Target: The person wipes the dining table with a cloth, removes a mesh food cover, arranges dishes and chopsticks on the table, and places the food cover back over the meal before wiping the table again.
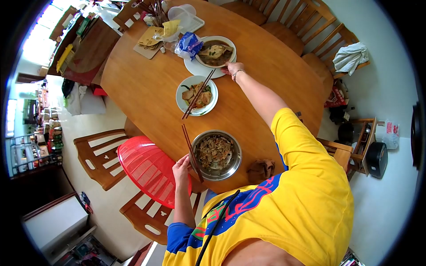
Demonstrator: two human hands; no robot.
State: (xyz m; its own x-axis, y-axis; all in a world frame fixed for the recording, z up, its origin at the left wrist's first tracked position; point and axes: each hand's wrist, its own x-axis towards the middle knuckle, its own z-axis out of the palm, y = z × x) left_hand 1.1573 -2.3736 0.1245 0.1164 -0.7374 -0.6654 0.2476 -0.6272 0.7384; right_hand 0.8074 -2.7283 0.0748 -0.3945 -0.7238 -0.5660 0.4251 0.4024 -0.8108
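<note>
My left hand [181, 165] is closed at the left rim of a steel bowl [238, 157] of brown shredded food. A pair of dark chopsticks [187, 138] crosses that rim beside my fingertips; whether I pinch them too, I cannot tell. With my arm stretched forward, my right hand [233, 70] grips the near edge of a white bowl of fish in brown sauce [216, 51]. This bowl stands over a white plate [194, 68]. Between my hands is a white bowl of stir-fried food [213, 94], with other chopsticks [198, 94] laid across it.
A red slatted food cover [146, 166] leans by the table edge near my left arm. Beyond the fish lie a blue-and-white packet [190, 45] and a brown paper item [150, 37]. A brown object [261, 170] lies near my body. Wooden chairs [104, 153] surround the table [275, 84].
</note>
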